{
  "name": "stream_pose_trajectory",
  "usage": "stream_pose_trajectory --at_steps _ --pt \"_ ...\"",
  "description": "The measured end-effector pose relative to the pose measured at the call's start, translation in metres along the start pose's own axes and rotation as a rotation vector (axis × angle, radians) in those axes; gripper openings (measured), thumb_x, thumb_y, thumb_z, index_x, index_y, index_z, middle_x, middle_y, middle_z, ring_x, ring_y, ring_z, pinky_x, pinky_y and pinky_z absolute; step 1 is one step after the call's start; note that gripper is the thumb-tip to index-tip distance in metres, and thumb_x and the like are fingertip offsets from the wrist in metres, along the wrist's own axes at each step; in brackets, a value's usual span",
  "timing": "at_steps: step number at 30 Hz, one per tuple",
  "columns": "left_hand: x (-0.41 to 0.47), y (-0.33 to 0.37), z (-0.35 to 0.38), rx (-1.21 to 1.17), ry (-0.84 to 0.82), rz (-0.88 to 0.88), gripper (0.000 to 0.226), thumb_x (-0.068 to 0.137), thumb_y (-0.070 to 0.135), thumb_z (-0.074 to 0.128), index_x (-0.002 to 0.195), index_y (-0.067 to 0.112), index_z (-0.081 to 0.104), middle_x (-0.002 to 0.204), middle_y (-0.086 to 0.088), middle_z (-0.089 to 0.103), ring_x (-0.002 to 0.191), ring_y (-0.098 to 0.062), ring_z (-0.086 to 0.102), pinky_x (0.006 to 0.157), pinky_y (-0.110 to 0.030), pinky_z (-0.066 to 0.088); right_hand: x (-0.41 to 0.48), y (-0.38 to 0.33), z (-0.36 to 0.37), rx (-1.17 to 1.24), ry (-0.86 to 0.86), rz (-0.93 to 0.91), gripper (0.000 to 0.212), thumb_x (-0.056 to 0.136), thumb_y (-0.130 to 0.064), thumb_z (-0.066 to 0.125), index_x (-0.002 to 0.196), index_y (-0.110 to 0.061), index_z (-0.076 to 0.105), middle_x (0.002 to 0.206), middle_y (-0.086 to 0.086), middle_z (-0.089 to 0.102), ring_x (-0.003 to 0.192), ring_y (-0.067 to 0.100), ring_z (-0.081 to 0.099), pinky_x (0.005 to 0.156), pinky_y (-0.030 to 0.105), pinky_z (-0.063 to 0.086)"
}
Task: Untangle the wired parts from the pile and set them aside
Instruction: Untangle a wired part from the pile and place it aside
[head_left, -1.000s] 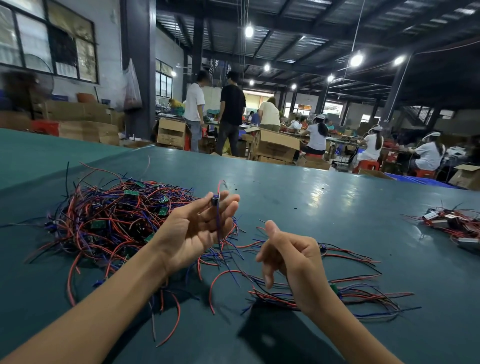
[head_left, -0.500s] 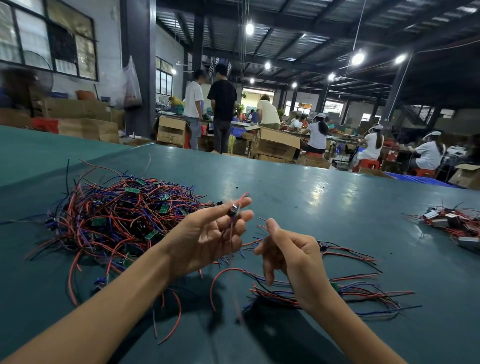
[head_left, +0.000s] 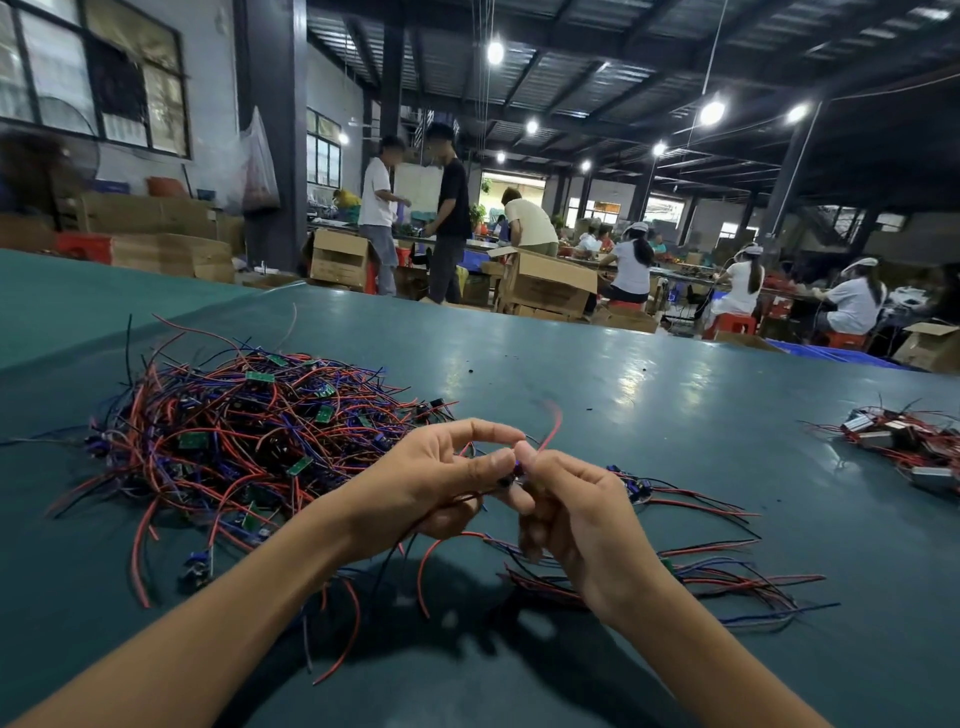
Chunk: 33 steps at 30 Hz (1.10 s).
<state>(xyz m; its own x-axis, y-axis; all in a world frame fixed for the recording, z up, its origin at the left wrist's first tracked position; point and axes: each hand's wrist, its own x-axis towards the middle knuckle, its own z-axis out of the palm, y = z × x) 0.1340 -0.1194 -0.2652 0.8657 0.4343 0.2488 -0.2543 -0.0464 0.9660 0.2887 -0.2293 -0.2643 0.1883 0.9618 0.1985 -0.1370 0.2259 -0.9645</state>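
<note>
Two hands work one wired part (head_left: 514, 470), held above the green table (head_left: 623, 395) just right of the tangled pile (head_left: 249, 447).

- At the pile's right edge, left hand (head_left: 436, 488): thumb and forefinger curl toward each other and pinch the part's small dark body. The other fingers fold beneath.
- Next right, right hand (head_left: 582, 514): fingertips press together on the same part. A red lead (head_left: 550, 426) springs up from the pinch.
- Method, as judged: dark leads trail under the left palm toward the pile, so the part may not be free. Hold the body firm and draw each lead out lengthwise, without yanking.
- Snag risk: loose red strands (head_left: 423, 571) lie beneath the wrists.
- Further right of the pile: freed parts (head_left: 727, 571), with leads roughly parallel. This is the likely place to set the part down.
- Far right of the pile, well apart: heap of metal-cased parts (head_left: 904, 447).
</note>
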Motion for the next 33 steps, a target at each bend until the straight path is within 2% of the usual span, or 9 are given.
stream_pose_trajectory --at_steps 2,6,10,19,21,25,28,30,33 --pt "0.001 -0.002 -0.001 0.062 0.042 -0.003 0.036 0.092 0.029 0.071 0.127 0.020 0.064 0.097 -0.020 0.075 0.039 -0.008 0.032 0.040 -0.015 0.026 0.002 -0.001 -0.003 0.051 0.093 -0.016 0.030 0.081 -0.030 0.073 0.086 -0.001 0.075 0.062 0.009 0.051 0.046 0.018 0.044 0.042 0.027 0.040" --pt "0.004 -0.006 -0.002 0.205 0.238 0.052 0.021 0.088 0.028 0.073 0.100 0.012 0.078 0.086 -0.018 0.076 0.036 -0.009 0.034 0.038 -0.015 0.028 0.004 -0.010 -0.011 0.092 0.242 -0.059 0.027 0.077 -0.024 0.075 0.091 -0.002 0.079 0.071 0.008 0.063 0.053 0.016 0.055 0.044 0.026 0.046" --pt "0.006 -0.009 -0.007 0.251 0.447 0.102 0.015 0.088 0.019 0.075 0.092 0.006 0.079 0.082 -0.015 0.076 0.041 -0.010 0.038 0.039 -0.016 0.031 0.007 -0.020 -0.029 0.141 0.417 -0.051 0.018 0.088 -0.016 0.073 0.091 0.001 0.077 0.073 0.008 0.068 0.055 0.013 0.061 0.046 0.022 0.050" --pt "0.021 -0.014 -0.013 0.594 0.583 0.095 0.006 0.088 0.010 0.076 0.092 0.008 0.080 0.073 -0.007 0.076 0.059 -0.012 0.061 0.062 -0.025 0.052 0.018 -0.035 -0.092 0.218 0.667 0.036 0.008 0.090 -0.003 0.070 0.086 0.002 0.066 0.063 0.006 0.069 0.049 0.009 0.065 0.044 0.020 0.051" --pt "0.036 -0.010 -0.012 0.711 0.578 0.081 0.009 0.089 0.009 0.074 0.095 0.008 0.081 0.075 -0.005 0.076 0.061 -0.009 0.066 0.066 -0.020 0.054 0.020 -0.036 -0.107 0.243 0.700 0.064 0.008 0.092 -0.002 0.067 0.086 0.001 0.063 0.071 0.009 0.066 0.048 0.008 0.064 0.043 0.019 0.051" --pt "0.071 -0.005 0.002 0.837 0.499 0.023 0.021 0.091 0.009 0.070 0.110 0.010 0.077 0.074 -0.002 0.072 0.052 0.009 0.057 0.055 -0.004 0.042 0.019 -0.036 -0.131 0.297 0.756 0.137 0.014 0.097 0.003 0.056 0.083 0.001 0.056 0.078 0.013 0.060 0.044 0.010 0.064 0.042 0.020 0.053" --pt "0.091 -0.010 0.012 0.887 0.479 -0.020 0.030 0.093 0.012 0.069 0.122 0.013 0.071 0.075 -0.005 0.076 0.053 0.007 0.061 0.057 -0.005 0.044 0.019 -0.034 -0.139 0.295 0.795 0.178 0.005 0.098 0.006 0.049 0.099 0.005 0.055 0.084 0.017 0.058 0.063 0.022 0.067 0.042 0.025 0.056" --pt "0.097 -0.016 0.016 0.922 0.461 -0.060 0.035 0.093 0.013 0.069 0.127 0.013 0.068 0.081 -0.007 0.077 0.064 -0.001 0.070 0.073 -0.016 0.054 0.018 -0.032 -0.142 0.304 0.813 0.185 0.014 0.098 0.008 0.046 0.111 0.007 0.051 0.096 0.022 0.059 0.085 0.028 0.066 0.050 0.030 0.060" --pt "0.096 -0.020 0.013 0.931 0.450 -0.123 0.051 0.091 0.018 0.073 0.140 0.014 0.058 0.119 -0.012 0.071 0.101 -0.020 0.071 0.096 -0.026 0.051 0.016 -0.035 -0.142 0.314 0.849 0.168 0.025 0.096 0.011 0.045 0.120 0.013 0.051 0.115 0.029 0.056 0.106 0.034 0.063 0.071 0.037 0.059"
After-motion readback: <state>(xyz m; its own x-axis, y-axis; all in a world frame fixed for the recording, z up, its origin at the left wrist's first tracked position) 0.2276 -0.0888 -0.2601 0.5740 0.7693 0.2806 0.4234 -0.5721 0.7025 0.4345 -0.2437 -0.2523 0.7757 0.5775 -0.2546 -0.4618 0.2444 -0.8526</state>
